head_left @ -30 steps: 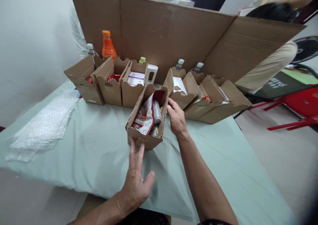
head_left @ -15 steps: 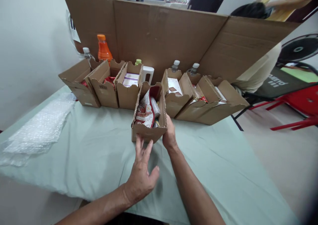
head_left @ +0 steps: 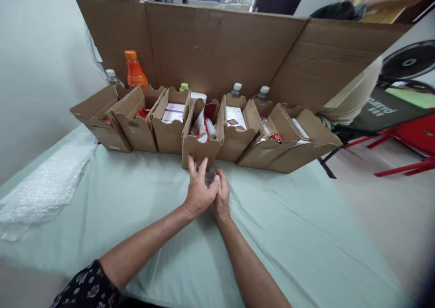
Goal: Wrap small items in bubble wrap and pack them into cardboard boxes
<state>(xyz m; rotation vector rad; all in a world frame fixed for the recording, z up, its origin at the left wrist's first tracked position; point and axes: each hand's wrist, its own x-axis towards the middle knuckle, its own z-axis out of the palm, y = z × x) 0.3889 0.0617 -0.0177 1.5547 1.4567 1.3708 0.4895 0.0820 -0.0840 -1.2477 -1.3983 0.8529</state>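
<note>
A narrow cardboard box (head_left: 200, 151) stands upright in the middle of the row, its front jutting slightly past its neighbours. Inside it lies a red and white printed pouch (head_left: 203, 129) beside something in clear plastic. My left hand (head_left: 200, 190) has its fingers apart, with the fingertips against the lower front of this box. Just to the right, my right hand (head_left: 221, 192) is held near the box's lower right corner, fingers extended and nothing seen in it. The two hands overlap slightly at the thumb.
Flanking boxes hold white cartons (head_left: 173, 113) and red packets (head_left: 272, 137). Behind stand an orange bottle (head_left: 136, 72), clear bottles (head_left: 237, 89) and a tall cardboard screen (head_left: 217, 49). Bubble wrap (head_left: 50, 181) lies at left on the green cloth (head_left: 163, 235). A red chair (head_left: 414, 140) stands at right.
The middle box has moved away from me, back into the gap in the row. My right hand has left its right side and come down beside my left hand, which followed the box forward.
</note>
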